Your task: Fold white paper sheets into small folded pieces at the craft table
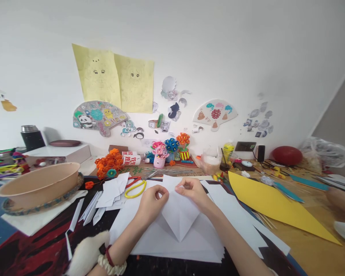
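A creased sheet of white paper [179,214] is held up before me, one corner pointing down and fold lines crossing its middle. My left hand [153,201] pinches its left side between thumb and forefinger. On the upper right, my right hand [193,193] grips the same sheet, fingers curled and closed. Beneath it lies a stack of larger white paper [149,239]. Left of the stack are small cut paper pieces [110,193] and scissors with yellow and red handles [135,190].
A beige basin [40,178] stands at the left beside folded paper strips [74,216]. More white sheets [238,214] and a yellow sheet [278,207] lie to the right. Pipe-cleaner flowers [171,145] line the back. Another person's hand [340,201] shows at the right edge.
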